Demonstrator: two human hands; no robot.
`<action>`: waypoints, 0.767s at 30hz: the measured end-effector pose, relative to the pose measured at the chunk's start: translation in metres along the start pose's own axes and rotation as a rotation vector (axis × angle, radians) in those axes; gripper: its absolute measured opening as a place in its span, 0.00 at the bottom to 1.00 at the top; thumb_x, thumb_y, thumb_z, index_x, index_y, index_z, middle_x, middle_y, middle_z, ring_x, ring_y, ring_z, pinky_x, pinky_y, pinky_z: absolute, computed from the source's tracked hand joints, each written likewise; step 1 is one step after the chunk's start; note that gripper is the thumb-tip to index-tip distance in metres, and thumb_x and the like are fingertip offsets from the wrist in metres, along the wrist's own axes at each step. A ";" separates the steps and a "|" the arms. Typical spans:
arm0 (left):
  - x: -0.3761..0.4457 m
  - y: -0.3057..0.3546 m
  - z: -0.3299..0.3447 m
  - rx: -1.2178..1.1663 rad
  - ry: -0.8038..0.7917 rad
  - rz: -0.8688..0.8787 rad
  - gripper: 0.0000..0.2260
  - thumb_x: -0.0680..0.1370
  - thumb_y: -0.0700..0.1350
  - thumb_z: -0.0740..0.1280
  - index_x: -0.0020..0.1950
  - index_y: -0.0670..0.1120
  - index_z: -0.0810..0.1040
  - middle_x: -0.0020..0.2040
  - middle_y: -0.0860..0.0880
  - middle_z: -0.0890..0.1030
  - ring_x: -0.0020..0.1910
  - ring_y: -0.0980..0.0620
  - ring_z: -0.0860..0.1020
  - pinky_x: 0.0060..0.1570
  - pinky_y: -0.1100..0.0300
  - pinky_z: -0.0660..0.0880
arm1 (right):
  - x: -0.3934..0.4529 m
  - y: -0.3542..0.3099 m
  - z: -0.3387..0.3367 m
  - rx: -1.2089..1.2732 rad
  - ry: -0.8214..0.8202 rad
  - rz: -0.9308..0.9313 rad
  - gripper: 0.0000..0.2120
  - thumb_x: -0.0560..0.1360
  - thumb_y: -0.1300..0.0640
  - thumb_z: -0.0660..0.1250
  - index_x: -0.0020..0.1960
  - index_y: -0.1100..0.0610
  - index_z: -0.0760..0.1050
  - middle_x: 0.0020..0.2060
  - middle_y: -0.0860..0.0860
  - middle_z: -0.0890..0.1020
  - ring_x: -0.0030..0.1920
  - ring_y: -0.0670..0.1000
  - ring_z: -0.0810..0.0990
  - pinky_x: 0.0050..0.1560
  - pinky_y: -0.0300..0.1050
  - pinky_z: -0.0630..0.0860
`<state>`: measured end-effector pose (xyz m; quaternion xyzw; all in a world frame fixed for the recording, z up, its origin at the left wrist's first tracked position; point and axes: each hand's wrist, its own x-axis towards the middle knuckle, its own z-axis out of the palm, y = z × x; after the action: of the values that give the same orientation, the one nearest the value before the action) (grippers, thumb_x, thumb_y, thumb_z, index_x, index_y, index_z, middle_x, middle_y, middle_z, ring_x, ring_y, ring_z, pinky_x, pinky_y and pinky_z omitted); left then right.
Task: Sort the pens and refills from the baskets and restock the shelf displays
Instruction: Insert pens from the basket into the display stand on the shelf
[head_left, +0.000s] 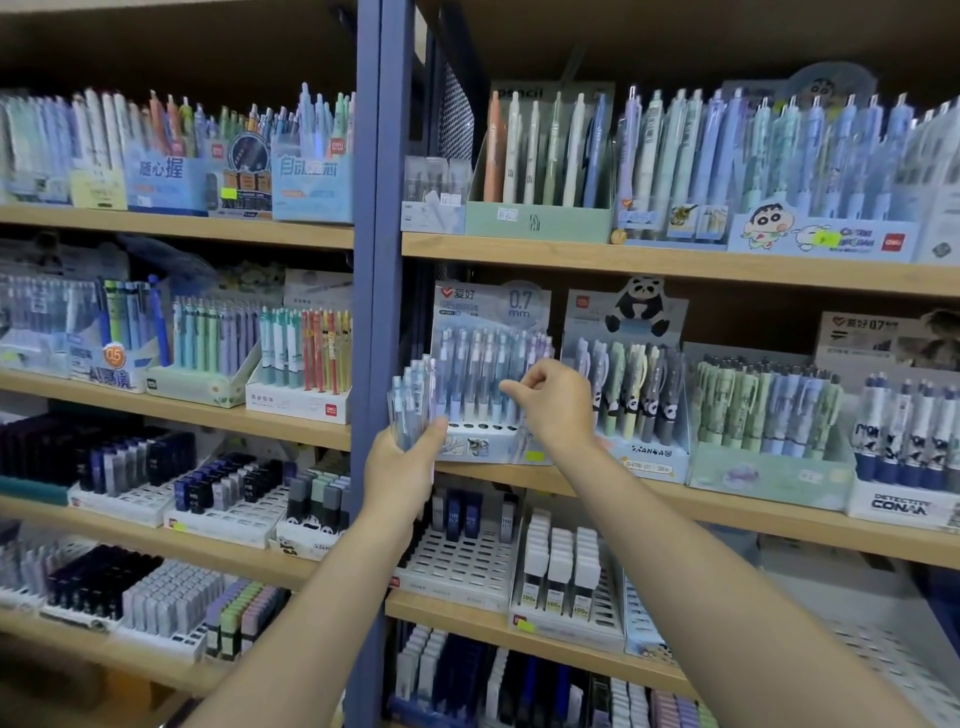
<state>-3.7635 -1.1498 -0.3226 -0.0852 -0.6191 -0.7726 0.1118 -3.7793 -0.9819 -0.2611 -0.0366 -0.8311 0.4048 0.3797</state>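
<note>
**Two hands at the 0.7 mm pen display, middle shelf**

The 0.7 mm display box (491, 374) stands on the wooden shelf (675, 499), hard against the blue upright post (376, 312) on its left and just beside the panda pen display (631, 395) on its right. Open room is slim: the shelf above hangs close over the header cards.

The left hand (402, 467) grips a bundle of pale blue pens (413, 400), fingers and thumb curled round their lower ends. The pens stand upright, long axis vertical, clip ends up, in front of the post and the box's left edge.

The right hand (550, 402) has its fingers curled among the upright pens in the box; whether they pinch one I cannot tell. The front row of the box's holes (483, 427) shows empty sockets; pens fill the rows behind.
</note>
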 end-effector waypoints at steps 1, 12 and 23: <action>-0.001 0.000 -0.001 0.000 -0.011 0.002 0.04 0.79 0.54 0.69 0.52 0.58 0.76 0.51 0.59 0.78 0.53 0.55 0.76 0.54 0.56 0.68 | 0.000 0.000 -0.001 0.030 0.003 -0.004 0.13 0.75 0.54 0.74 0.40 0.59 0.73 0.31 0.50 0.75 0.32 0.47 0.73 0.40 0.44 0.71; 0.001 0.002 -0.012 -0.035 0.062 -0.043 0.07 0.79 0.52 0.71 0.52 0.50 0.81 0.30 0.46 0.79 0.25 0.51 0.71 0.28 0.59 0.69 | 0.003 -0.004 -0.017 -0.022 -0.137 -0.197 0.31 0.79 0.59 0.69 0.78 0.44 0.61 0.31 0.49 0.75 0.35 0.49 0.76 0.46 0.48 0.80; -0.008 0.016 0.007 -0.107 -0.288 -0.075 0.14 0.72 0.49 0.76 0.52 0.42 0.81 0.33 0.44 0.78 0.26 0.52 0.73 0.29 0.61 0.71 | -0.038 -0.034 -0.037 0.323 -0.487 -0.004 0.11 0.77 0.46 0.70 0.50 0.53 0.82 0.35 0.48 0.81 0.29 0.48 0.75 0.31 0.42 0.72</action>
<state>-3.7515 -1.1457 -0.3083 -0.1778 -0.5892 -0.7881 -0.0116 -3.7191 -0.9943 -0.2462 0.1241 -0.8225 0.5282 0.1706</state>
